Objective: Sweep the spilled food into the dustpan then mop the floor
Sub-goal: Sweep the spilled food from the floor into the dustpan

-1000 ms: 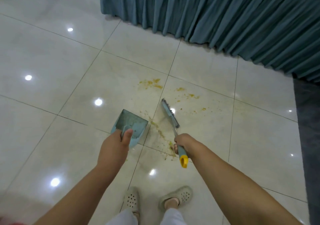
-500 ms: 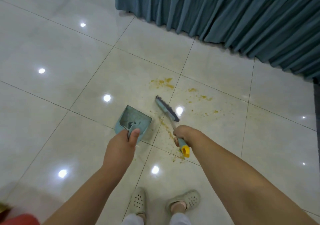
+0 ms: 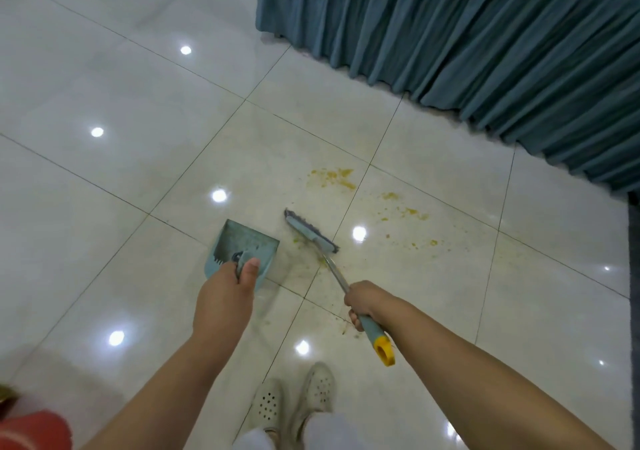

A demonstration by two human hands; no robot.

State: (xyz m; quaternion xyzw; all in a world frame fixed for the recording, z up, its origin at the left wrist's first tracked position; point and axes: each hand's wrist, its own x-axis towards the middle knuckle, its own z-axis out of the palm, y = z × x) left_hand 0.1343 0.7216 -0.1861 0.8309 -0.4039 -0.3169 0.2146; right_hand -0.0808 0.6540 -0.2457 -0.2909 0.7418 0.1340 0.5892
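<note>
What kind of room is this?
Probably a dining hall or banquet room, though I can't be sure. The floor is big shiny tiles, a long pleated blue cloth hangs to the floor like a table skirt, and yellow food is spilled nearby.

I see bare forearms, no sleeves, white trousers (image 3: 322, 430), and 2 cream perforated clogs (image 3: 317, 390).

The dustpan (image 3: 242, 247) sits on the floor (image 3: 138, 158) at frame centre, left of the brush (image 3: 310, 232), with spilled food (image 3: 334, 177) scattered above and right of the brush, the curtain (image 3: 467, 44) across the upper right, and shoes (image 3: 294, 399) at the bottom centre
</note>
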